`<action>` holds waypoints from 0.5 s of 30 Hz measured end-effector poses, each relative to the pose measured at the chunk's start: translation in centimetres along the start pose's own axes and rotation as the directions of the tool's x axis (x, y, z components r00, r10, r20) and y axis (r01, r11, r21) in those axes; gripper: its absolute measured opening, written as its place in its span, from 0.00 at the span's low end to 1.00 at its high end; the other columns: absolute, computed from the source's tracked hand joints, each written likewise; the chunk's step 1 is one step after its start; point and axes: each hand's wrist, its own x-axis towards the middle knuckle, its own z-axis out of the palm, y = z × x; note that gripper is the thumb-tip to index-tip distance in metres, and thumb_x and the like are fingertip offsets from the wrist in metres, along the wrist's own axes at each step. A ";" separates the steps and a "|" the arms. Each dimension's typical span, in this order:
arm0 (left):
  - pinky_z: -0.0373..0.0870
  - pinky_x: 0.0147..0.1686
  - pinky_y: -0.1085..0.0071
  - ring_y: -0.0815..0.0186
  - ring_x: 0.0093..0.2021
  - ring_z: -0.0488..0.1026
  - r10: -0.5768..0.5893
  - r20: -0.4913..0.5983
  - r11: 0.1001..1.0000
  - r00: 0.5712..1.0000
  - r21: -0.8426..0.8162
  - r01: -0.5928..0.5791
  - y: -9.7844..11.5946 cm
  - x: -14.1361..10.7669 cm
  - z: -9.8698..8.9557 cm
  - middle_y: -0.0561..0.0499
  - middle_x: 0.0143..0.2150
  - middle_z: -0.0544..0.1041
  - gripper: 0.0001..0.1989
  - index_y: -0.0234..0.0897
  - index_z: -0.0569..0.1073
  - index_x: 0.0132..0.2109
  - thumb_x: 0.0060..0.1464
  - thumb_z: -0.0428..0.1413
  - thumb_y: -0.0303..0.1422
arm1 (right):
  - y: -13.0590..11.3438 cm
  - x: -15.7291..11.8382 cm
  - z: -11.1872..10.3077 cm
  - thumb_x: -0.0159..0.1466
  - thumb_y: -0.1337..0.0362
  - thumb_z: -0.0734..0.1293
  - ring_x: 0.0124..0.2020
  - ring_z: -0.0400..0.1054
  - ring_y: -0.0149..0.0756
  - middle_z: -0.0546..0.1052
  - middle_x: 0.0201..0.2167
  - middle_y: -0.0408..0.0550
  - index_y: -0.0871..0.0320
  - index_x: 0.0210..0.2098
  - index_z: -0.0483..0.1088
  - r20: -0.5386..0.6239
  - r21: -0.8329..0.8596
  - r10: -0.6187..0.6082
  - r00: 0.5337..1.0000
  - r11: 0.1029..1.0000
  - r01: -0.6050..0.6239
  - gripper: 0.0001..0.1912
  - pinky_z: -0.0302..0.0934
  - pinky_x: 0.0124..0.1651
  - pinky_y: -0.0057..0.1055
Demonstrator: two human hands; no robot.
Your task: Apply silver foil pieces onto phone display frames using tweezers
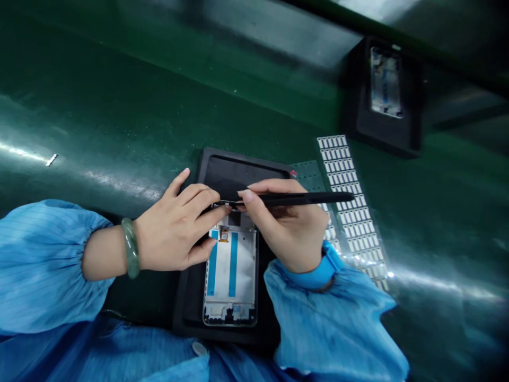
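An opened phone [245, 265] lies in a black holder [186, 313], its silver inside facing up with two blue strips and a small orange flex connector. My left hand [178, 228] rests at the phone's upper left. Its fingers are spread, the index fingertip touching the phone's upper end and the thumb at its left edge. My right hand [294, 228] pinches black tweezers [306, 198] held nearly level. Their tips point left to the upper end of the phone, close to my left fingertips. Whatever lies between the tips is too small to make out.
Right of the holder lies a clear sheet with rows of small white labels [350, 196], beside a greenish perforated sheet [308, 175]. Another phone part [385, 85] sits in a black holder [409, 132] at the upper right. A small metal strip [51, 159] lies far left on the green tabletop [119, 106].
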 end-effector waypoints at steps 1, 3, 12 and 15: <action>0.50 0.60 0.41 0.53 0.53 0.64 0.000 0.001 1.000 1.000 -0.001 0.000 0.0 0.0 0.0 0.40 0.49 0.69 0.21 0.31 0.67 0.56 0.59 0.47 0.36 | 0.0 0.0 0.0 0.59 0.66 0.68 0.26 0.73 0.31 0.77 0.31 0.42 0.54 0.35 0.70 0.001 -0.009 -0.015 1.000 1.000 0.015 0.04 0.69 0.27 0.27; 0.50 0.60 0.41 0.53 0.53 0.64 0.000 0.004 1.000 1.000 -0.002 0.000 0.0 0.0 0.0 0.40 0.49 0.69 0.21 0.31 0.67 0.56 0.59 0.47 0.36 | -0.1 0.2 0.0 0.58 0.67 0.69 0.27 0.73 0.30 0.77 0.31 0.41 0.54 0.35 0.71 0.000 -0.047 -0.063 0.998 0.997 0.063 0.05 0.69 0.28 0.26; 0.50 0.60 0.41 0.53 0.53 0.64 0.001 -0.004 1.000 1.000 -0.001 -0.001 0.0 0.0 0.0 0.40 0.49 0.69 0.21 0.31 0.67 0.56 0.59 0.47 0.36 | -0.3 0.0 0.1 0.59 0.66 0.69 0.27 0.73 0.31 0.77 0.30 0.40 0.54 0.34 0.70 -0.049 -0.103 -0.046 0.998 0.994 0.040 0.04 0.70 0.30 0.28; 0.50 0.60 0.41 0.53 0.53 0.64 0.002 -0.003 1.000 1.000 -0.002 -0.002 0.0 0.0 0.0 0.40 0.50 0.69 0.21 0.31 0.68 0.56 0.59 0.47 0.36 | -0.3 0.0 0.1 0.58 0.67 0.69 0.26 0.73 0.30 0.77 0.30 0.40 0.54 0.34 0.70 -0.041 -0.081 -0.051 0.998 0.996 0.047 0.04 0.69 0.28 0.26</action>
